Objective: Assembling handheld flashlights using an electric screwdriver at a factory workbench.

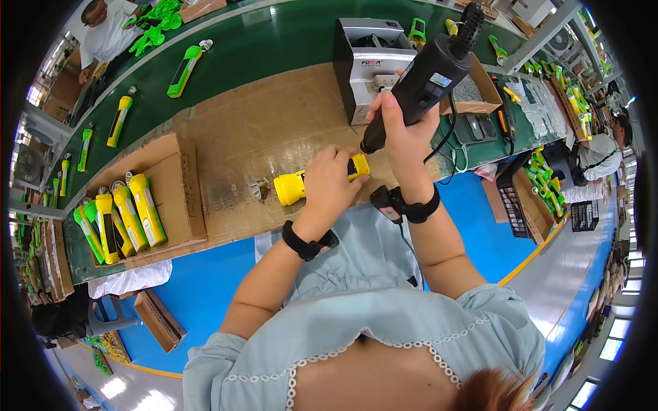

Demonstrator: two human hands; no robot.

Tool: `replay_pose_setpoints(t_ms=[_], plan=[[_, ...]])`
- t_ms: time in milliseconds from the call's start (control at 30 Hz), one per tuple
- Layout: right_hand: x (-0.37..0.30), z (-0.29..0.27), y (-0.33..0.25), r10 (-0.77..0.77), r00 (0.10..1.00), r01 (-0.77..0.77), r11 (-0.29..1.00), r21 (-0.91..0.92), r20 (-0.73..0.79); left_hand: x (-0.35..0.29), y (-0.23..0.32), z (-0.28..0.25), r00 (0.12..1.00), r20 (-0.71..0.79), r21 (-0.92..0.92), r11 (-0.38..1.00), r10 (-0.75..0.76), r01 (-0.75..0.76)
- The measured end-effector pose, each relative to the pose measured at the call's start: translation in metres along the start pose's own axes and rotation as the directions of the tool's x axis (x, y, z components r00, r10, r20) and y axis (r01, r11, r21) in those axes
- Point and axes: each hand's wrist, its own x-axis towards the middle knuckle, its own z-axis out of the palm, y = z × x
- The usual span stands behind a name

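On the brown cardboard sheet (253,116) lies a yellow flashlight (291,188), its wide head toward the left. My left hand (331,181) is closed over the flashlight's body and presses it against the sheet. In my right hand (409,133) is a black electric screwdriver (425,79), gripped upright at a tilt. Its lower tip meets or hovers just over the flashlight's right end; contact is hard to tell. Left of the flashlight head sits a small shiny reflector piece (258,190), with loose parts around it.
A cardboard box (188,185) with several yellow and green flashlights stands at the left. Behind my right hand are a grey machine (367,68) and a box of screws (473,96). More flashlights (185,70) lie on the green bench. A co-worker (106,31) is at the far left.
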Motion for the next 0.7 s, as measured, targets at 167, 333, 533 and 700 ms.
replay_pose_setpoints(t_ms=[167,333,533,700], plan=[[-0.004,0.002,0.011,0.072,0.996,-0.071,0.997,-0.012,0.044,0.002,-0.002,0.001,1.0,0.029,0.057,0.998,0.005,-0.006],[-0.008,0.01,0.014,0.191,0.981,-0.192,0.981,0.013,0.026,0.0,-0.002,0.0,1.0,0.022,0.09,0.996,-0.016,0.014],[-0.004,0.004,0.015,0.193,0.979,-0.195,0.981,0.021,0.068,0.003,0.003,0.005,0.998,0.043,0.113,0.993,-0.033,0.028],[0.0,-0.004,0.006,0.221,0.967,-0.222,0.975,-0.003,0.13,0.006,0.007,0.0,0.993,0.103,0.135,0.99,-0.061,0.047]])
